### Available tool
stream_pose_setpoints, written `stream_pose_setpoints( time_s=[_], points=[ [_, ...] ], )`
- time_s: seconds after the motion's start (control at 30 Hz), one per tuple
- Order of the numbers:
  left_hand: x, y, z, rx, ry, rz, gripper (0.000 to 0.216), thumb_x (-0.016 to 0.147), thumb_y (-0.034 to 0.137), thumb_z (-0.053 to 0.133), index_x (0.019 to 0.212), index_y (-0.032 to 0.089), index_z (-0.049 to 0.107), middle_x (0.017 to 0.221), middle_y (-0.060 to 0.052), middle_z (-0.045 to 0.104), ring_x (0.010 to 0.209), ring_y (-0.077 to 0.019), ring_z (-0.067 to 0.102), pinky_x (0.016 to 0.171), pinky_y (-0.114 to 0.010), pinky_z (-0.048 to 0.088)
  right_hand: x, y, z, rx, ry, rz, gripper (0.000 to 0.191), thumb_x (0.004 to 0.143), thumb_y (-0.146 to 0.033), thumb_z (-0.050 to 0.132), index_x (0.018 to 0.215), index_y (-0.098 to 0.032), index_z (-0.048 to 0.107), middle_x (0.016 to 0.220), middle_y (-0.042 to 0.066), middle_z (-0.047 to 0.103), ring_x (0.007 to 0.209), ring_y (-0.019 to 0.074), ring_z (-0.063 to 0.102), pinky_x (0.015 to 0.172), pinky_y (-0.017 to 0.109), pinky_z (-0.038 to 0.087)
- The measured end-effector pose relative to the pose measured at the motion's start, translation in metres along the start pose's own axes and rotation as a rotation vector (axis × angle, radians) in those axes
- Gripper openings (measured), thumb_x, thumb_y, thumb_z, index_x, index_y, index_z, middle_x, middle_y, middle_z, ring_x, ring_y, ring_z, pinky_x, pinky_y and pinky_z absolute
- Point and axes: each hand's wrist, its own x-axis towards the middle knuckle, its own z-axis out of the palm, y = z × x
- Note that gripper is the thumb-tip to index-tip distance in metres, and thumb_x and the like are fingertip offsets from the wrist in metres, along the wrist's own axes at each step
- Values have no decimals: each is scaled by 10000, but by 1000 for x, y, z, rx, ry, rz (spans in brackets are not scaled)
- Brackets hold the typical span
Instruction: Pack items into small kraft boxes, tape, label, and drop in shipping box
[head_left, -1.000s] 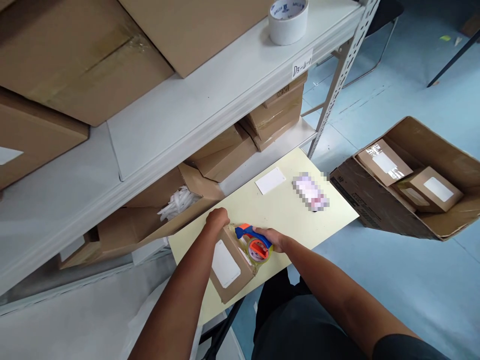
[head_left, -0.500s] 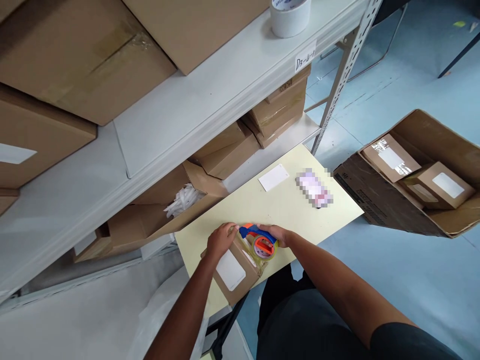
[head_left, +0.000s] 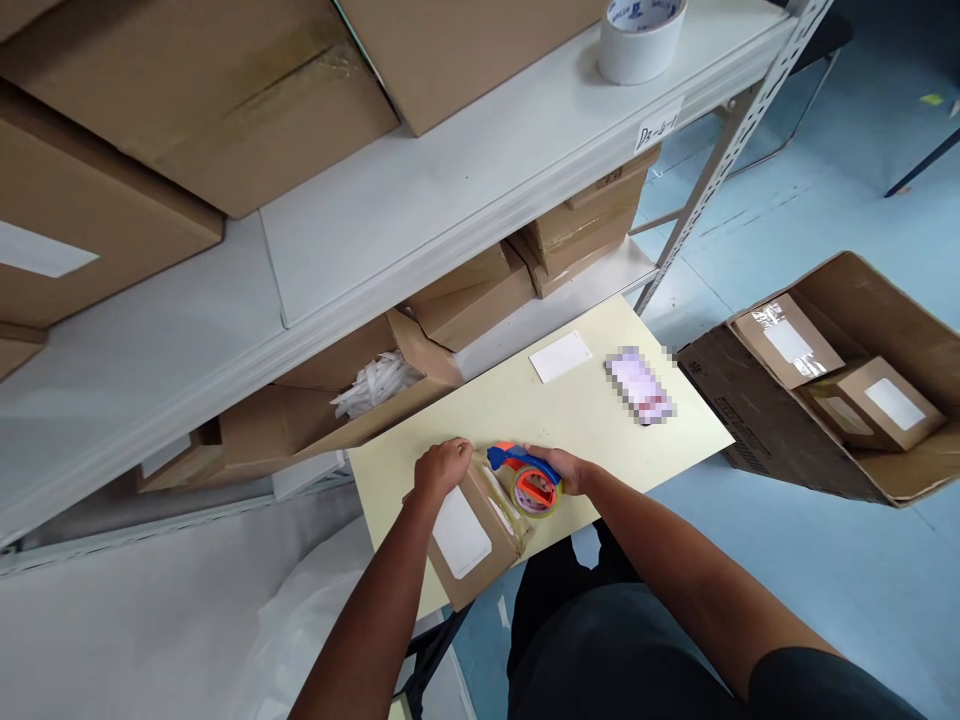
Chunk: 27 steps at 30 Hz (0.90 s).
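Observation:
A small cardboard box (head_left: pixel 484 570) with a white label (head_left: pixel 460 533) lies on the pale yellow table (head_left: pixel 600 460). My left hand (head_left: pixel 444 466) is closed over its far edge, fingertips partly hidden. On the box's right side runs a strip of clear tape (head_left: pixel 504 502). In my right hand (head_left: pixel 564 468) is a blue and orange tape dispenser (head_left: pixel 537 488) with a roll of yellowish tape, just right of the box. Whether tape still joins dispenser and box, I cannot tell.
A white card (head_left: pixel 560 357) and a blurred-out item (head_left: pixel 640 386) lie farther back on the table. At right, an open carton (head_left: pixel 787 430) holds two labelled boxes. Shelving (head_left: pixel 450 210) along the left carries cartons and a white tape roll (head_left: pixel 641 45).
The tape dispenser in my right hand has moved slightly right, away from the box. My left hand stays at the box's edge, its fingers drawn in more. The whole view has shifted a little.

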Motion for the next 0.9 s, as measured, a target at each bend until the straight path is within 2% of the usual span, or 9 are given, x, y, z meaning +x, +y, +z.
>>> stream_pose_setpoints(
  time_s=[0.27, 0.33, 0.43, 0.5, 0.53, 0.6, 0.63, 0.77, 0.9],
  points=[
    [-8, 0, 8, -79, 104, -159, 412, 944, 332, 382, 1116, 357, 756, 1205, -23, 752, 1094, -301, 674, 839, -394, 504, -2, 6, 6, -12, -39, 7, 403, 964, -517, 593, 1042, -140, 712, 985, 96, 781, 838, 199, 738, 915, 351, 581],
    [-9, -2, 7, -105, 206, -150, 402, 948, 292, 391, 1152, 328, 735, 1191, -37, 753, 1095, -282, 672, 869, -389, 507, -2, 11, 8, -10, -33, 2, 412, 958, -530, 595, 1023, -141, 715, 996, 97, 782, 857, 201, 741, 920, 347, 581],
    [-30, -11, 15, -140, 538, 40, 359, 964, 296, 422, 1202, 231, 683, 1191, -105, 730, 1118, -270, 650, 951, -400, 503, -1, 15, 9, -27, -20, 8, 402, 958, -526, 596, 999, -145, 716, 999, 95, 783, 861, 200, 743, 938, 356, 577],
    [-58, -18, 30, -112, 684, 338, 313, 955, 359, 487, 1154, 197, 667, 1178, -135, 705, 1142, -281, 626, 1014, -439, 487, -2, 16, 7, -39, -20, 12, 385, 961, -513, 597, 1005, -150, 716, 992, 90, 784, 852, 199, 744, 949, 370, 574],
    [-75, -21, 40, -78, 683, 523, 281, 935, 383, 530, 1101, 202, 666, 1141, -131, 702, 1131, -284, 622, 1031, -460, 483, -2, 16, 6, -37, -34, 14, 383, 964, -511, 592, 1014, -152, 716, 989, 87, 785, 851, 200, 744, 955, 376, 572],
    [-107, -22, 62, -8, 546, 899, 331, 878, 454, 606, 1100, 212, 647, 1121, -113, 692, 1152, -289, 608, 1123, -517, 425, -3, 16, 2, -26, -61, 24, 396, 972, -516, 575, 1031, -151, 716, 987, 87, 786, 857, 203, 745, 962, 385, 569],
    [-120, -21, 72, 26, 476, 987, 374, 856, 462, 630, 1131, 209, 634, 1141, -111, 682, 1180, -293, 593, 1161, -535, 389, -4, 15, 1, -21, -71, 35, 408, 973, -521, 569, 1040, -146, 716, 994, 92, 786, 865, 205, 746, 966, 388, 567],
    [-130, -8, 93, 42, 452, 980, 358, 819, 332, 639, 1152, 203, 610, 1123, -100, 669, 1156, -283, 591, 1184, -557, 362, -1, 9, 3, 11, -85, 67, 461, 969, -553, 557, 1069, -131, 714, 1038, 108, 783, 912, 213, 743, 982, 393, 555],
    [-106, 6, 83, -12, 555, 865, 309, 774, 272, 644, 1074, 210, 604, 1066, -98, 662, 1094, -286, 598, 1153, -579, 380, 7, -10, 16, 22, -100, 49, 498, 966, -579, 540, 1094, -128, 710, 1040, 104, 777, 920, 209, 738, 982, 379, 549]
  ],
)
